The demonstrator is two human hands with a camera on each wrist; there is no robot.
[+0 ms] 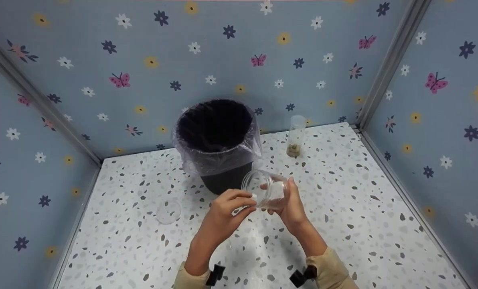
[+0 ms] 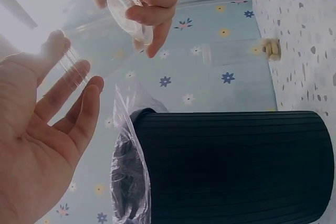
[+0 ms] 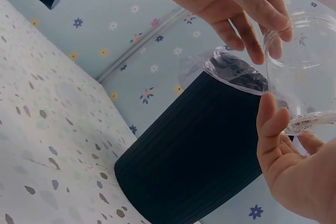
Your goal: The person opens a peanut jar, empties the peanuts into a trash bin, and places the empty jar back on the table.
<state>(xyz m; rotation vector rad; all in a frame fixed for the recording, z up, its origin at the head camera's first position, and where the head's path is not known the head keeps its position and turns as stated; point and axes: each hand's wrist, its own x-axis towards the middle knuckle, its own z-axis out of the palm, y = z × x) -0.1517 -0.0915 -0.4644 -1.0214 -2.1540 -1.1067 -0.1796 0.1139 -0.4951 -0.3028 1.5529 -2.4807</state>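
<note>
A clear, see-through jar (image 1: pixel 269 190) is held tilted on its side in front of the bin, its threaded mouth toward the left. My right hand (image 1: pixel 295 208) grips the jar round its base end. At the mouth, my left hand (image 1: pixel 223 212) pinches the rim between thumb and fingers. A label with a barcode (image 3: pixel 300 125) shows near the base in the right wrist view. Nothing can be seen inside the jar. On the speckled surface to the left lies a clear round disc (image 1: pixel 169 211), like a lid.
Behind the hands stands a dark bin (image 2: pixel 231 166) lined with a translucent bag (image 1: pixel 219 160). Farther right, a tall clear container (image 1: pixel 296 134) stands upright with brownish pieces (image 1: pixel 294 150) at its bottom. Flower-patterned panels (image 1: pixel 223 60) enclose the white speckled surface (image 1: pixel 343 192).
</note>
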